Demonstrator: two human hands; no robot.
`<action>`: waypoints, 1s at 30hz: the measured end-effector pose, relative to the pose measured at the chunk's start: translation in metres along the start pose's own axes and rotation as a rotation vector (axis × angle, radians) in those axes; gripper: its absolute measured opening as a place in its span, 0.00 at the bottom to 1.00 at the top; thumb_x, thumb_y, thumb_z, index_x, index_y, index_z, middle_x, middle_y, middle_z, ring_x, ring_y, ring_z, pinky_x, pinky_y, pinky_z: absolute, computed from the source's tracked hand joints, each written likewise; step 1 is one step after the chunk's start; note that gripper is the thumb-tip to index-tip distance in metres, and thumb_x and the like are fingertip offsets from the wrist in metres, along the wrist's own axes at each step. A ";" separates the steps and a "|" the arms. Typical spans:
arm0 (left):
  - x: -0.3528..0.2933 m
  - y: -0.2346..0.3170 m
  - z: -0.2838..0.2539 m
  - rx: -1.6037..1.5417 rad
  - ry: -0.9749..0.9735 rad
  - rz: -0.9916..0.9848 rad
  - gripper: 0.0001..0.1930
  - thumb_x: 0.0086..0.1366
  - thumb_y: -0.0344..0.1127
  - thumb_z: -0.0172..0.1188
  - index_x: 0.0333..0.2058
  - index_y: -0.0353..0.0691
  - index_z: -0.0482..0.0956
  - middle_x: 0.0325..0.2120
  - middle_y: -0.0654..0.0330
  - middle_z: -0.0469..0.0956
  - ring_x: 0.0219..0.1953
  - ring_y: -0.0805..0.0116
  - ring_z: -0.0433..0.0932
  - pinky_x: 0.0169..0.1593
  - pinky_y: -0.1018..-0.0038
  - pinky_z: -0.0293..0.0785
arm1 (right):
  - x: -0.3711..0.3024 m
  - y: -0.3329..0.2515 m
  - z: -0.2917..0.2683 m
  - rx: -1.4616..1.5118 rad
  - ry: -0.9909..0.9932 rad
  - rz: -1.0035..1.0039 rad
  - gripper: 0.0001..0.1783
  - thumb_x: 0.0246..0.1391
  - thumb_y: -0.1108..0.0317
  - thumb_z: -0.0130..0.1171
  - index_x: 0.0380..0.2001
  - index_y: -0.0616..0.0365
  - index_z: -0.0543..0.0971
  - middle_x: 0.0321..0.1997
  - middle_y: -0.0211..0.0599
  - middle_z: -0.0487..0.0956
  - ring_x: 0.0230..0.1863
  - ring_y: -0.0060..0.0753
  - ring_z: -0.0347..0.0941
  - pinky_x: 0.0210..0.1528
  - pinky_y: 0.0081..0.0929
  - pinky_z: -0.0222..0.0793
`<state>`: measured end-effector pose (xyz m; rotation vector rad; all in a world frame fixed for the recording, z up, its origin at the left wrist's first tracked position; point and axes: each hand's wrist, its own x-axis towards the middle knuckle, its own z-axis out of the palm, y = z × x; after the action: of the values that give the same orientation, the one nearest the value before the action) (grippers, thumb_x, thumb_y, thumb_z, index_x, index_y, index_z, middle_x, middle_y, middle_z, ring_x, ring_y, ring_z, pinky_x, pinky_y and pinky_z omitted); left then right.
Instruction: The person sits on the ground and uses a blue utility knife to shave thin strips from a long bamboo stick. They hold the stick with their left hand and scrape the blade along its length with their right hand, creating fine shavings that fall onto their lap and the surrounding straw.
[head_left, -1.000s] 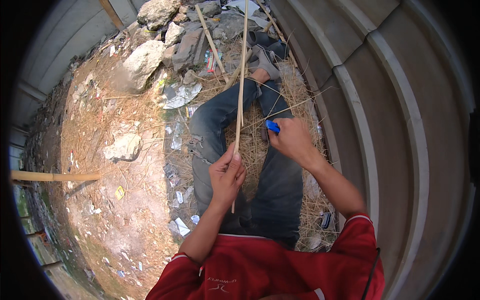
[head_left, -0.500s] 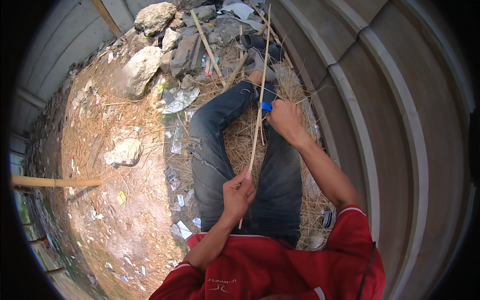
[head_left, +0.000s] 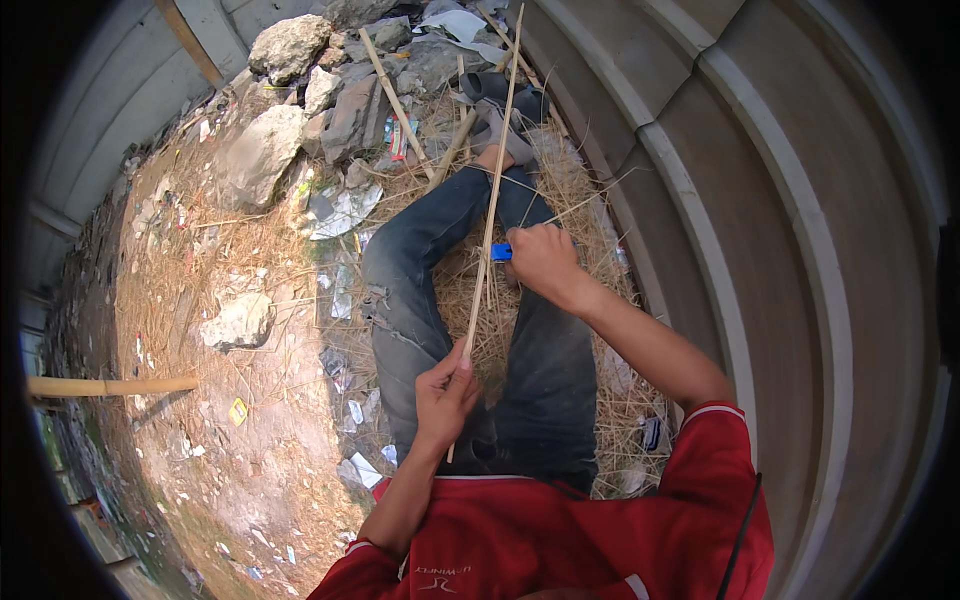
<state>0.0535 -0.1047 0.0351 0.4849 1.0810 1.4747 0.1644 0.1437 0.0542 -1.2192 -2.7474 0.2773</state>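
Observation:
A long, thin pale bamboo strip (head_left: 497,170) runs from near my waist up past my feet, slanting slightly right. My left hand (head_left: 447,400) is closed around its lower part, thumb along it, above my left thigh. My right hand (head_left: 545,262) is closed on a small blue cutter (head_left: 502,252), whose end touches or lies right beside the strip at about knee height. The cutter's blade cannot be made out. A thin sliver appears to hang alongside the strip below the cutter.
Pale shavings (head_left: 470,285) cover the ground between and around my legs (head_left: 405,260). Corrugated metal sheeting (head_left: 740,230) rises close on my right. Rocks (head_left: 265,150) and bamboo pieces (head_left: 395,100) lie beyond my feet. A bamboo pole (head_left: 115,386) juts in from the left.
My right hand and the blue cutter have moved down the strip toward me. My left hand still grips the lower part. The whole view has shifted slightly.

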 end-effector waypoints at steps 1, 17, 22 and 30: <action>-0.002 0.002 0.000 -0.032 -0.009 -0.011 0.23 0.81 0.36 0.51 0.68 0.32 0.69 0.20 0.74 0.59 0.19 0.84 0.55 0.22 0.81 0.51 | 0.009 0.009 0.002 0.000 0.056 0.043 0.08 0.47 0.66 0.64 0.27 0.60 0.84 0.29 0.55 0.83 0.36 0.63 0.82 0.39 0.55 0.77; -0.117 -0.021 -0.104 0.134 -0.102 -0.251 0.21 0.78 0.32 0.54 0.66 0.32 0.73 0.19 0.71 0.64 0.19 0.82 0.59 0.22 0.79 0.54 | 0.121 0.200 -0.098 0.031 0.356 0.758 0.17 0.53 0.64 0.65 0.45 0.61 0.86 0.51 0.55 0.85 0.56 0.61 0.80 0.59 0.49 0.77; -0.120 -0.015 -0.112 0.098 -0.114 -0.243 0.21 0.77 0.32 0.55 0.65 0.33 0.73 0.19 0.70 0.64 0.20 0.81 0.58 0.22 0.79 0.53 | 0.124 0.205 -0.088 0.101 0.400 0.803 0.21 0.52 0.62 0.66 0.46 0.62 0.85 0.53 0.58 0.83 0.57 0.62 0.79 0.58 0.51 0.76; -0.120 -0.026 -0.130 -0.161 -0.083 -0.373 0.19 0.76 0.34 0.58 0.60 0.31 0.78 0.16 0.70 0.59 0.16 0.81 0.53 0.20 0.80 0.50 | 0.161 0.258 -0.025 0.803 -0.222 0.626 0.09 0.52 0.65 0.65 0.25 0.57 0.77 0.20 0.37 0.75 0.20 0.35 0.71 0.24 0.38 0.65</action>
<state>-0.0098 -0.2641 -0.0155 0.2134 0.9205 1.1886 0.2474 0.4363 0.0290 -1.7539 -1.9051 1.4594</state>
